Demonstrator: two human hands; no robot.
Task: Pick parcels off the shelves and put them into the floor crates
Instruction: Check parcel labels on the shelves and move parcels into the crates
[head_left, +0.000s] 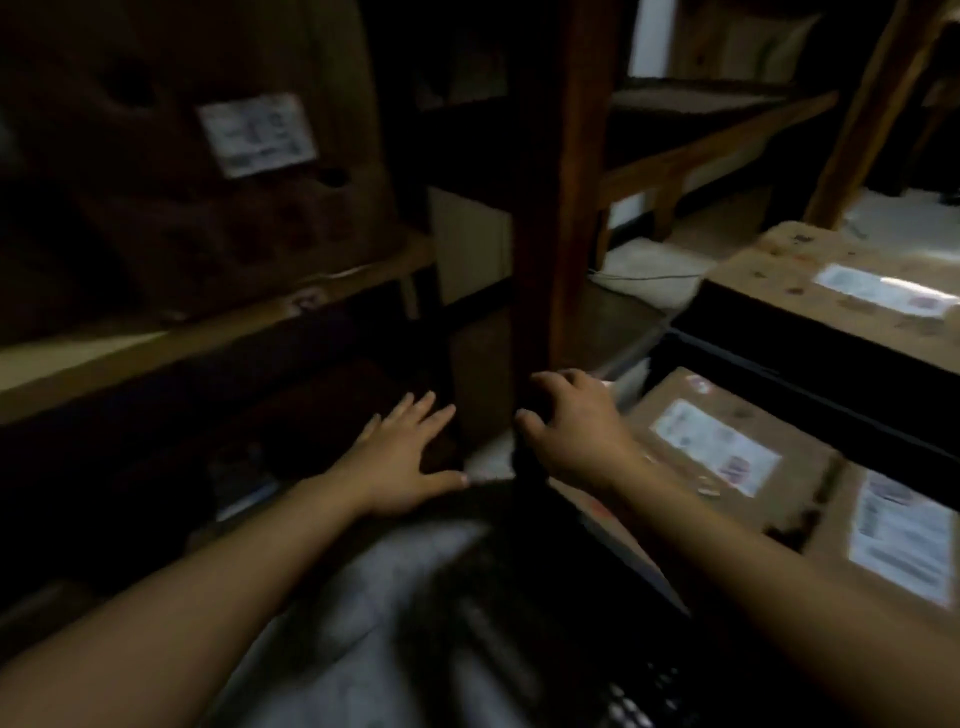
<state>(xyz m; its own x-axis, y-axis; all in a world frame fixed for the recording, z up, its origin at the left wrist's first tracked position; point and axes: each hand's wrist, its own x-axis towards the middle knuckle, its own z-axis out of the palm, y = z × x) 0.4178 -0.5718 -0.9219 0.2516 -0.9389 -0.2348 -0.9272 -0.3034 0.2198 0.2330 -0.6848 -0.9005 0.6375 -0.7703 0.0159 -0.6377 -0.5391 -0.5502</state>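
A parcel (197, 171) sits on the shelf (208, 332) at my ten o'clock, a post (550, 208) at twelve, and boxes (727, 441) in a crate (779, 374) at three.

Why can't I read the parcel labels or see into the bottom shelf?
Head view: the bottom shelf past the left hand lies in deep shadow; motion blur smears the labels on the near parcels at right; glare whitens the sticker on the far parcel.

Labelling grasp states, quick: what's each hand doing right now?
Left hand: open, fingers spread.
Right hand: fingers curled over something dark; whether it grips cannot be told.
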